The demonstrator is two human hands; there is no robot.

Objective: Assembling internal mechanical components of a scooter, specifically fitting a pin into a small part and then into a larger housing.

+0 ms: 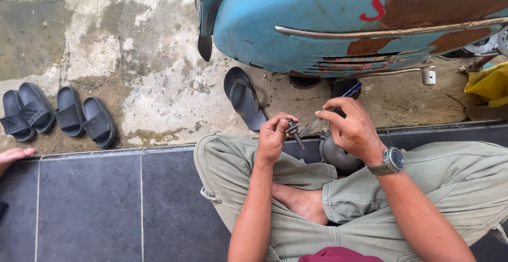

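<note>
Head view: a seated person pinches a short threaded metal bolt in front of crossed legs, beside a worn blue scooter body.

The left hand is closed on the bolt's dark washered head, fingertips curled around it; the ribbed steel shank runs down and to the right, slanting away from the grip toward the tiled step. Just right of that grip, the right hand, with a grey wristwatch on its wrist, pinches a thin silvery tool whose tip points left at the bolt head; what kind of tool cannot be told. Below the right hand sits a rounded dull-grey metal part on the olive trouser leg. Beyond the hands, a rust-patched, chipped blue scooter panel stands over rough concrete, with a black rubber sandal lying up-left of the grip.
</note>
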